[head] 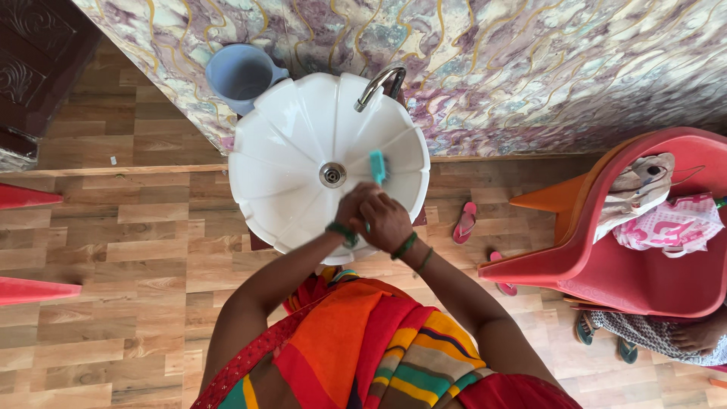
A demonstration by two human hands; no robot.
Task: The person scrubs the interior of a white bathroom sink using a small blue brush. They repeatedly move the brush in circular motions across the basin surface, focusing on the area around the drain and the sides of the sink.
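Brush over white basin; wood-look floor, marbled wall.

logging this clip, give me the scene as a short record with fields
setting: white scalloped basin against a marbled wall, wood-look floor
hands: left hand and right hand together over the basin's near rim
held: teal brush, head over the bowl; which hand grips it is unclear
fixtures: metal tap, drain
nearby: blue jug, red chair, pink sandals
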